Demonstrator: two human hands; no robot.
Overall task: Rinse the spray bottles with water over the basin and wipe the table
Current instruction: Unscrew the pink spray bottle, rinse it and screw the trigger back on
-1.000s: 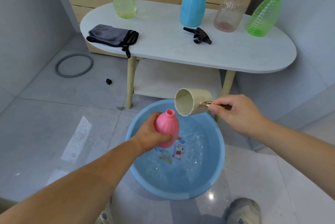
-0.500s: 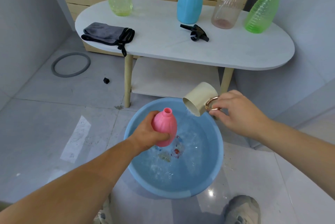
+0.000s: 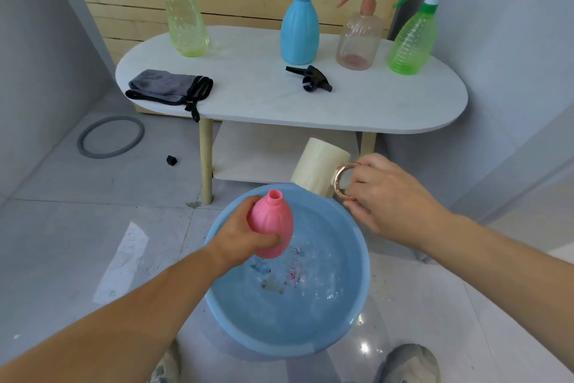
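My left hand [image 3: 240, 235] grips a pink spray bottle [image 3: 272, 225] with no spray head, upright over the blue basin [image 3: 354, 330] of water on the floor. My right hand [image 3: 385, 196] holds a cream cup [image 3: 318, 171] by its gold ring handle, mouth tipped down above the basin's far rim. On the white table [image 3: 357, 109] stand a yellow-green bottle [image 3: 184, 22], a blue bottle [image 3: 299, 32], a clear pink bottle [image 3: 358, 38] and a green bottle [image 3: 410, 41]. A black spray head [image 3: 312, 80] and a grey cloth [image 3: 169, 87] lie there too.
A grey rubber ring [image 3: 110, 136] and a small black cap [image 3: 171, 160] lie on the tiled floor to the left. The table has wooden legs [image 3: 206, 162] and a low shelf [image 3: 261, 153] just behind the basin. My shoes [image 3: 410, 364] show at the bottom edge.
My right hand has turned the cup from mouth-toward-the-bottle to mouth down and drawn it back right, away from the pink bottle. The left hand keeps the bottle over the basin.
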